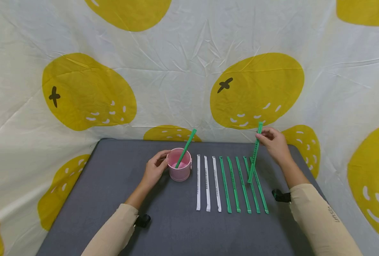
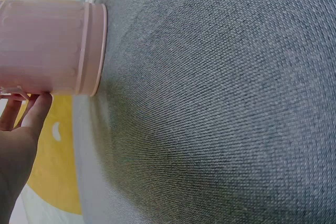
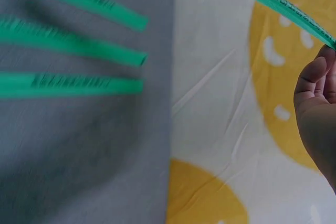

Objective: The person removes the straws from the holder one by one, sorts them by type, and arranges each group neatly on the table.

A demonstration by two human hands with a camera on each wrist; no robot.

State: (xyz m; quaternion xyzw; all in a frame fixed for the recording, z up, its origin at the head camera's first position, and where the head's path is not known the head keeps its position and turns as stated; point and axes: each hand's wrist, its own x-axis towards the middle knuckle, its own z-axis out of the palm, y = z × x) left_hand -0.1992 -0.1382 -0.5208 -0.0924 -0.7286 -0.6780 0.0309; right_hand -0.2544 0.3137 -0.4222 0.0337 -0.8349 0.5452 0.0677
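A small pink bucket (image 1: 179,174) stands upright on the table with one green paper-wrapped straw (image 1: 188,143) leaning in it. My left hand (image 1: 154,169) holds the bucket's left side; in the left wrist view, thumb and fingers meet it beside a small handle. Over the right end of the row, my right hand (image 1: 275,145) pinches another green wrapped straw (image 1: 254,155) near its top, raised and slanting down to the left. Below lie several green wrapped straws (image 1: 234,185) side by side, partly covered by the held one. Three white wrapped straws (image 1: 207,186) lie between these and the bucket.
The grey cloth-covered table (image 1: 183,231) ends at a back edge close behind the bucket. A pale curtain (image 1: 183,89) printed with yellow fruit hangs behind and at both sides. Dark wrist straps (image 1: 280,196) sit at the sleeve cuffs.
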